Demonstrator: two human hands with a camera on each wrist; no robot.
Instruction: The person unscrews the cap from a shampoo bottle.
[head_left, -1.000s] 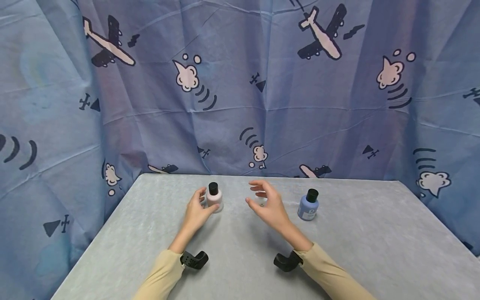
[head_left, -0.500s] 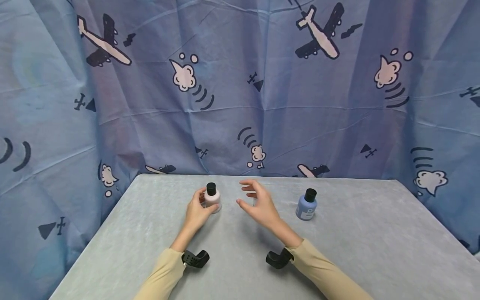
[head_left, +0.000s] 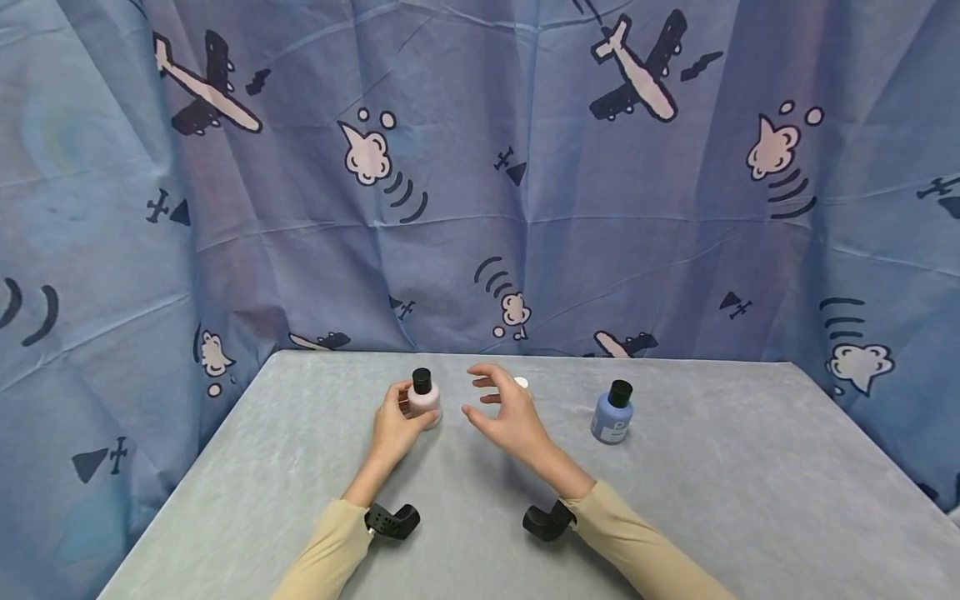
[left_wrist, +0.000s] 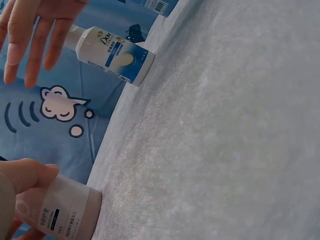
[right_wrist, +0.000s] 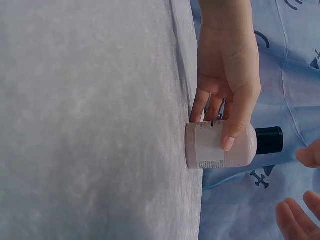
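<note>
A pale pink bottle (head_left: 425,402) with a black cap stands upright on the table. My left hand (head_left: 393,427) holds it round the body, and in the right wrist view the thumb of that left hand (right_wrist: 227,70) lies across the label. To the right of the bottle, my right hand (head_left: 512,418) hovers with fingers spread and slightly bent, holding nothing. Behind it shows the white cap (head_left: 521,382) of another bottle, mostly hidden in the head view. The left wrist view shows this white Dove bottle (left_wrist: 114,57) standing on the table.
A blue bottle (head_left: 612,421) with a black cap stands on the table (head_left: 480,533), right of my right hand. A blue curtain (head_left: 450,283) printed with aeroplanes hangs behind the table's far edge.
My right hand has moved left, closer to the pink bottle, and the white cap now shows behind it. My left hand stays at the pink bottle, which remains in place.
</note>
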